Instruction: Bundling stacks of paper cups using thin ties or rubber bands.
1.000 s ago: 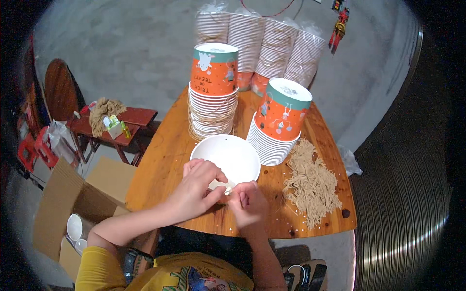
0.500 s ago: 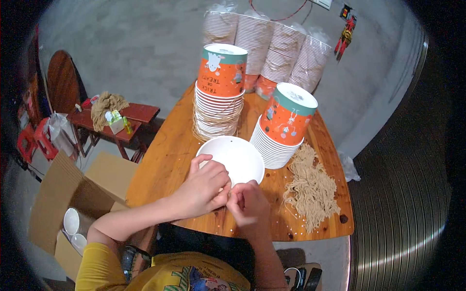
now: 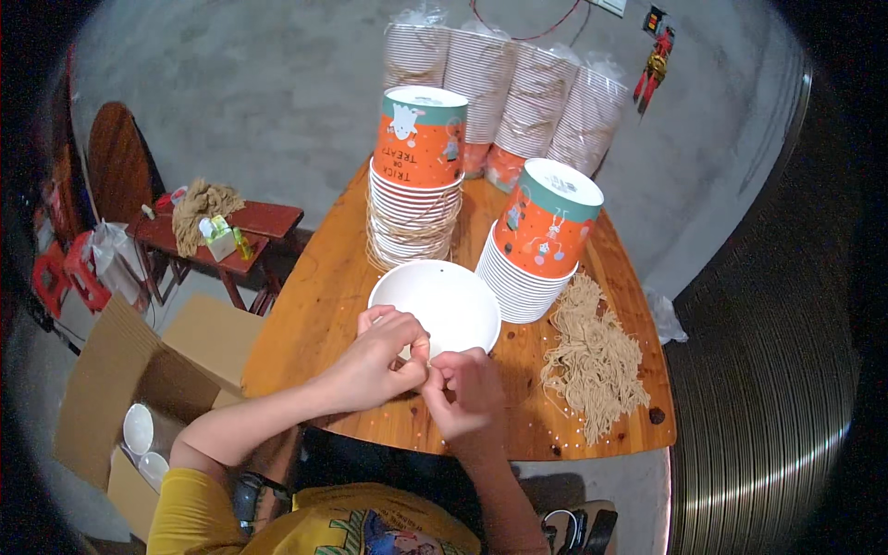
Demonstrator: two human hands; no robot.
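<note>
Two hands meet at the near rim of a white bowl (image 3: pixel 442 305) that sits open side up on the wooden surface (image 3: pixel 314 314), close to the person's edge. The left hand (image 3: pixel 384 356) curls over the rim, its thumb and fingers pressed together on something too small to make out. The right hand (image 3: pixel 462 388) comes up from below with its fingertips pinched against the left's, right at the rim. Whether they grip a piece of string or the rim itself, I cannot tell.

The bowl looks like thin paper: light, easy to tip, and likely to dent if squeezed on the wall. The rolled rim is probably its stiffest part and the best place to take hold.

Behind it stand two stacks of nested bowls. The left stack (image 3: pixel 413 185) is taller and has strands of string around its lower part; the right stack (image 3: pixel 536 245) leans a little toward the bowl and is just beside it. Each is topped by an orange and teal printed bowl. A loose heap of tan string (image 3: pixel 597 356) lies to the right, soft and limp, likely to tangle, so single strands are best drawn out by one end. Wrapped sleeves of bowls (image 3: pixel 504 88) stand at the far end. A cardboard box (image 3: pixel 129 388) with white bowls in it sits on the floor to the left.
</note>
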